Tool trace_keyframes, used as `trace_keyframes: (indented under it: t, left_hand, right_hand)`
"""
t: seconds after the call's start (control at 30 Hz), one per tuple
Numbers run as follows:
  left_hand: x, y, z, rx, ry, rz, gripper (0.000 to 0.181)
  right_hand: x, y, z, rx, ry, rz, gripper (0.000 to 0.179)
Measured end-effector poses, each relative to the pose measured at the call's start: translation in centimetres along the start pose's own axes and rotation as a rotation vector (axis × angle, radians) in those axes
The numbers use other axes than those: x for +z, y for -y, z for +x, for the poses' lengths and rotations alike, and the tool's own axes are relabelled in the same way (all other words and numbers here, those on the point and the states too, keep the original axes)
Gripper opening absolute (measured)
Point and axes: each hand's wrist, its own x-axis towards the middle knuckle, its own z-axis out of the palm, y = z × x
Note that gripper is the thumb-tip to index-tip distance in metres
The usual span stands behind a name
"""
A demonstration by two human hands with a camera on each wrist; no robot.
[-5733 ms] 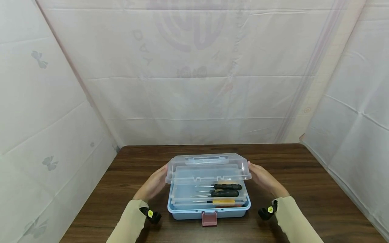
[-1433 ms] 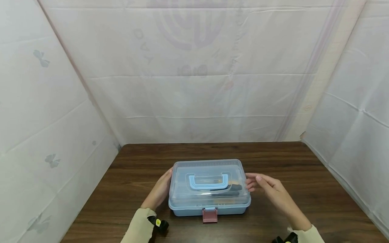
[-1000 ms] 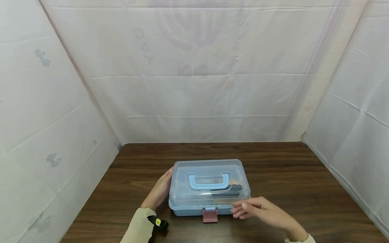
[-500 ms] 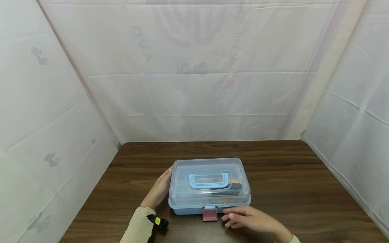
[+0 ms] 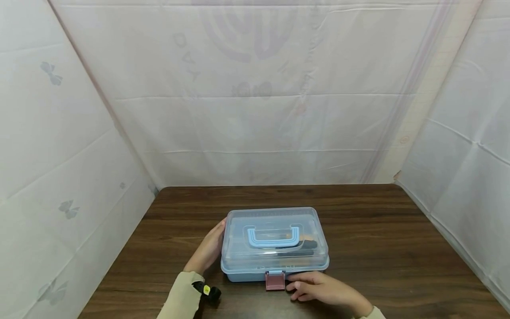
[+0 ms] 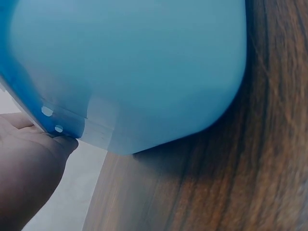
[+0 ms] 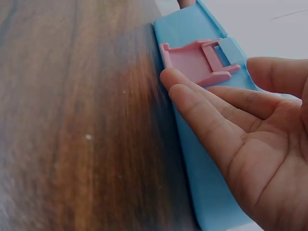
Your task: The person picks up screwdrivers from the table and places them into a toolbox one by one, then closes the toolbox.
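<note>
A light blue toolbox point(image 5: 275, 241) stands on the table with its see-through lid down and its blue handle point(image 5: 274, 243) folded on top. Dark and yellow screwdriver handles point(image 5: 300, 252) show dimly through the lid. My left hand point(image 5: 207, 250) rests along the box's left side, and the left wrist view has part of that hand point(image 6: 33, 159) at the lid's edge. At the front hangs a dusty-pink latch point(image 5: 275, 281), swung down. My right hand point(image 5: 320, 288) is beside it, fingers fairly straight; in the right wrist view the fingertips point(image 7: 180, 91) reach the latch's near edge.
The dark wood table point(image 5: 382, 230) runs behind the box and to both sides. White printed sheeting point(image 5: 255, 124) closes off the back, left and right. A black wrist camera point(image 5: 213, 293) sits by my left sleeve, near the front left corner of the box.
The raised lid has come down onto the box. My right hand has left the right side and moved round to the front, then leftward to the latch. My left hand stays at the left side.
</note>
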Motion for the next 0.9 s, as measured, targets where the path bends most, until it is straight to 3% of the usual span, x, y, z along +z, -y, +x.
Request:
trace_keyframes:
  t: [0.9]
  left_hand:
    - [-0.03, 0.16, 0.19, -0.002, 0.0, -0.009, 0.067]
  right_hand:
    - [0.48, -0.54, 0.97, 0.035, -0.043, 0.01, 0.048]
